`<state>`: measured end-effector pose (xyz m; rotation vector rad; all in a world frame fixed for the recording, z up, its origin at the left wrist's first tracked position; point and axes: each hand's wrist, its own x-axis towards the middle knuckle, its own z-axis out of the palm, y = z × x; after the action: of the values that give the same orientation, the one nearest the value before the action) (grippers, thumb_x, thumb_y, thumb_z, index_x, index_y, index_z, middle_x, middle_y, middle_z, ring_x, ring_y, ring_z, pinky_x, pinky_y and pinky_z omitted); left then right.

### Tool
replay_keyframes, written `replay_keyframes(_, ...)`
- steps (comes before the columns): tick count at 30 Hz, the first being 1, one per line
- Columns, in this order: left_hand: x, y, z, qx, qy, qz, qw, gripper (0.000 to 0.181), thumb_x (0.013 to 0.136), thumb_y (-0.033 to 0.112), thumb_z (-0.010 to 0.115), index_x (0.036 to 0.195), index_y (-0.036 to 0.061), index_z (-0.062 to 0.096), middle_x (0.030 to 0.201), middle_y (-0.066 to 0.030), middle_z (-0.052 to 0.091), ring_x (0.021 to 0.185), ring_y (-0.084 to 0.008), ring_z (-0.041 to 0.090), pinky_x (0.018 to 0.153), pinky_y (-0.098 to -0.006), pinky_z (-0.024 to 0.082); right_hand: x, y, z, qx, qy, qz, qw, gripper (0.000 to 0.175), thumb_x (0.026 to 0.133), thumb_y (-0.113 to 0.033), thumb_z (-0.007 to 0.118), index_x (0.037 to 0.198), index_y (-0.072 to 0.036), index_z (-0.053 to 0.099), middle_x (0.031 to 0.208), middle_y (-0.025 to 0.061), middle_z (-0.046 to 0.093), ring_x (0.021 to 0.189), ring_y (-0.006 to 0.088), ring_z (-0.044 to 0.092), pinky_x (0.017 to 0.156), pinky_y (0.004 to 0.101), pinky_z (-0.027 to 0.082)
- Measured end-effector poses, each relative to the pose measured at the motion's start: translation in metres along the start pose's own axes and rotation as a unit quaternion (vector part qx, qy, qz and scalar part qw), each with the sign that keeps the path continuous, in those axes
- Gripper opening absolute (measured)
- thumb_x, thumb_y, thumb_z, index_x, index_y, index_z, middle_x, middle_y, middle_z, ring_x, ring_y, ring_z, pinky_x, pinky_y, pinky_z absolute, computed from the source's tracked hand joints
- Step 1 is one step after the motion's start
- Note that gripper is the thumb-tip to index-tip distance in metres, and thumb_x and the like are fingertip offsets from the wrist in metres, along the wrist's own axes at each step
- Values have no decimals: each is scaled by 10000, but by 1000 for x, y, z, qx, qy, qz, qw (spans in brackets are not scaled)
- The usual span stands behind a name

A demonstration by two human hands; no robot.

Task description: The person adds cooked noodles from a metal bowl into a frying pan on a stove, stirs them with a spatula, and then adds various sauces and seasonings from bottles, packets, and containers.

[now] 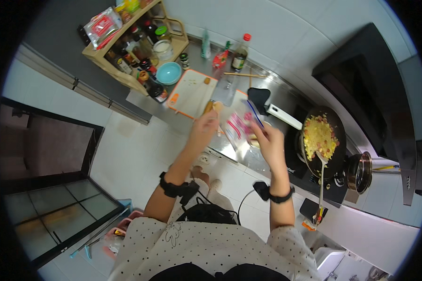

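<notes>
My right hand [271,142] grips a clear zip bag [237,126] with pink print and a blue seal strip, by its upper right edge. My left hand [205,126], blurred, holds what looks like a small pale spoon [217,106], its round end upward. It is left of the bag, over the near edge of a white cutting board [193,91] with an orange rim. Across the board lies a cleaver [225,92], its wooden handle [208,106] just beyond my left hand. Behind the bag, a pale round item [255,142] is mostly hidden.
On the hob at right, a wok [311,168] holds fried rice [318,137] and a spatula [322,175]; its white handle [285,117] points toward the board. A blue bowl [168,73], soy sauce bottle [153,87], red-capped bottle [241,54] and chopsticks [244,74] stand or lie farther back.
</notes>
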<state>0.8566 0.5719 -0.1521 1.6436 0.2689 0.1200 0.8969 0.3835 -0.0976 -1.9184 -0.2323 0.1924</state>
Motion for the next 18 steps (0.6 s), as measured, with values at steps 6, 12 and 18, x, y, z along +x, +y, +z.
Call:
replay_keyframes(6,-7,-38,-168,-50,22,-128,990,320,878,169,488,1131,-26,493,1038,-93,571,937,-140,542,847,-248,401,158,10,150,-73,82,-110,988,245,839,-212,545,774,17,599,547,128,552,507,192,582,479,285,428)
replay_keyframes(12,21,-82,-247,-112,-62,-229,965,279,878,165,488,1078,-25,526,981,-87,587,909,-146,544,833,-261,414,327,57,241,-224,172,-169,944,305,842,-305,525,828,-12,610,583,142,565,524,250,567,516,332,421)
replay_keyframes(18,71,-108,-286,-149,-116,-242,952,275,886,168,481,1083,-18,526,957,-94,583,900,-169,543,831,-270,421,391,99,268,-300,149,-84,938,372,809,-320,558,1016,-12,567,732,205,584,665,359,568,619,399,445)
